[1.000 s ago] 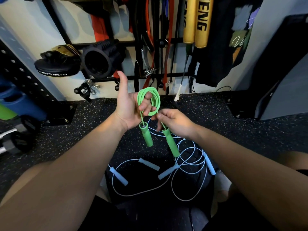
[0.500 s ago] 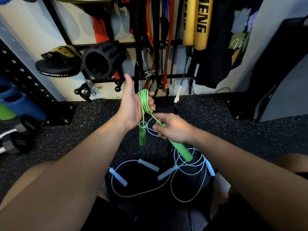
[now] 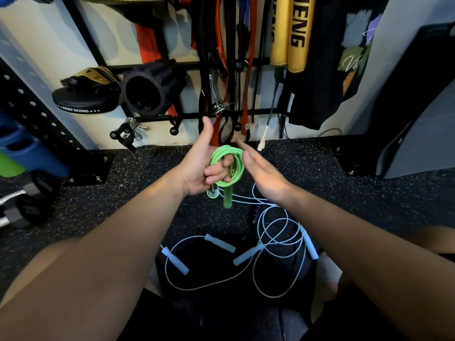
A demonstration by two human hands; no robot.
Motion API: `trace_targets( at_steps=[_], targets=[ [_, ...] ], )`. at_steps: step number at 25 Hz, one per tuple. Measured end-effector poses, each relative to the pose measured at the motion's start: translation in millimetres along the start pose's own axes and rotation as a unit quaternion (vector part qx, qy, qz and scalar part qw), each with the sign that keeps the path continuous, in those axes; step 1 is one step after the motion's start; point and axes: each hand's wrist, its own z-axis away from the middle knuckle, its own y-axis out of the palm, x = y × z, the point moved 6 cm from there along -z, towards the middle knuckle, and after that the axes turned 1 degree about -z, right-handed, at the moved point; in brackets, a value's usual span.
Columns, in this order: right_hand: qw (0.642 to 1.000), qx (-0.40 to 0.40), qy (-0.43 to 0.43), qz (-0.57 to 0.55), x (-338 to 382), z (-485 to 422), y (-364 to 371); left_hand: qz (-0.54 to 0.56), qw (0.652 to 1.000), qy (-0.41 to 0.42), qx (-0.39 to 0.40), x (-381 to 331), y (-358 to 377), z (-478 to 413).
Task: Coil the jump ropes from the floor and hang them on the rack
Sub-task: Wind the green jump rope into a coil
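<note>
A green jump rope [image 3: 227, 161] is wound in a tight coil around the fingers of my left hand [image 3: 200, 166], thumb pointing up. Both green handles [image 3: 227, 199] dangle below the coil. My right hand [image 3: 261, 171] is flat with straight fingers, just right of the coil and touching or nearly touching its side. On the floor below lie white jump ropes [image 3: 275, 232] in loose tangled loops, with several pale handles [image 3: 174, 260] spread out. The black wall rack [image 3: 187, 116] with ball-tipped pegs is straight ahead.
Straps, bands and gold pads [image 3: 290, 30] hang from the rack. A black foam roller [image 3: 145, 92] and a round strike pad [image 3: 83, 102] sit at left. Dumbbells [image 3: 27, 205] lie on the speckled floor at far left. A black shirt [image 3: 342, 57] hangs right.
My right hand let go of the green handle and opened flat beside the coil. The last stretch of rope is now wound on, and both handles hang under my left hand.
</note>
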Motion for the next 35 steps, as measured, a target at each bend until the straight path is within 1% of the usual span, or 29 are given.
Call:
trace_targets(
  at_steps=[2, 4, 7, 10, 13, 15, 17, 19, 22, 24, 26, 28, 29, 32, 33, 35],
  targets=[
    [0.996, 0.003, -0.075, -0.047, 10, -3, 2, -0.006, 1.0, -0.01, 0.008, 2, 2, -1],
    [0.994, 0.003, -0.094, -0.048, 13, -5, 3, -0.005, 1.0, -0.018, -0.006, 3, 0, -2],
    [0.996, 0.0, -0.075, -0.053, 7, -5, 0, -0.028, 0.999, -0.026, -0.017, 5, -2, -5],
    [0.995, -0.001, -0.064, -0.072, 0, -7, -3, -0.052, 0.998, -0.039, -0.01, 10, -1, -6],
    [0.988, 0.011, -0.038, -0.149, 1, -8, -1, -0.051, 0.998, -0.041, -0.006, 10, 0, -8],
    [0.982, 0.007, -0.039, -0.184, 5, -10, -2, -0.046, 0.998, -0.038, -0.009, 11, 1, -9],
    [0.983, -0.026, -0.048, -0.174, 8, -11, -6, -0.054, 0.997, -0.018, -0.048, 10, 0, -9],
    [0.985, -0.044, -0.061, -0.157, 9, -12, -7, -0.059, 0.989, 0.007, -0.133, 7, -8, -10],
    [0.987, -0.023, -0.075, -0.137, 9, -15, -1, -0.056, 0.967, 0.049, -0.245, 0, -21, -9],
    [0.989, 0.003, -0.071, -0.129, 5, -16, 2, -0.079, 0.953, 0.06, -0.287, 0, -27, -12],
    [0.991, 0.001, -0.077, -0.106, 0, -19, 0, -0.115, 0.944, 0.066, -0.302, 2, -27, -15],
    [0.991, -0.025, -0.074, -0.113, -6, -24, -10, -0.161, 0.944, 0.078, -0.276, 5, -25, -20],
    [0.989, -0.034, -0.066, -0.129, -9, -28, -16, -0.169, 0.952, 0.08, -0.241, 6, -24, -25],
    [0.978, -0.03, -0.024, -0.204, -18, -43, -31, -0.102, 0.988, 0.048, -0.105, 11, -26, -45],
    [0.974, -0.032, -0.011, -0.223, -23, -50, -36, -0.084, 0.993, 0.035, -0.08, 12, -30, -54],
    [0.969, -0.052, 0.003, -0.241, -33, -66, -47, -0.056, 0.996, 0.016, -0.063, 11, -37, -74]
  ],
)
